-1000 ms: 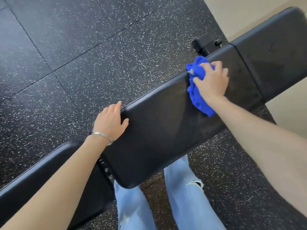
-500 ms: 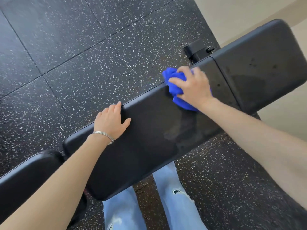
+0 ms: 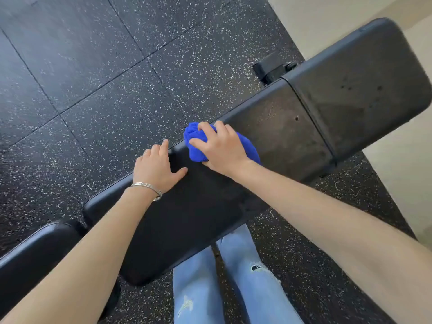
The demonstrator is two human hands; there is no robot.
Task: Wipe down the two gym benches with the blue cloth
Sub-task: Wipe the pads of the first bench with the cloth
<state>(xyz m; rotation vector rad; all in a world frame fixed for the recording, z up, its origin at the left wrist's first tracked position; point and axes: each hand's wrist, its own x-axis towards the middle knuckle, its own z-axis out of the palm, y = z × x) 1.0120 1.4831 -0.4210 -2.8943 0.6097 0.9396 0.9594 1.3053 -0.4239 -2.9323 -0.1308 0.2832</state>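
Note:
A black padded gym bench runs diagonally from lower left to upper right, made of a long pad and a shorter pad at the right end. My right hand presses the bunched blue cloth onto the far edge of the long pad, near its middle. My left hand, with a silver bangle on the wrist, rests flat on the same far edge, fingers apart, just left of the cloth. Another black pad shows at the lower left.
Black rubber floor tiles with white specks surround the bench. A black bench foot sticks out behind the pad joint. A pale floor strip lies at the right. My legs in light blue jeans stand against the near side.
My right hand has slid the blue cloth leftward along the far edge of the pad, from near the pad joint to just beside my left hand. My left hand has stayed put.

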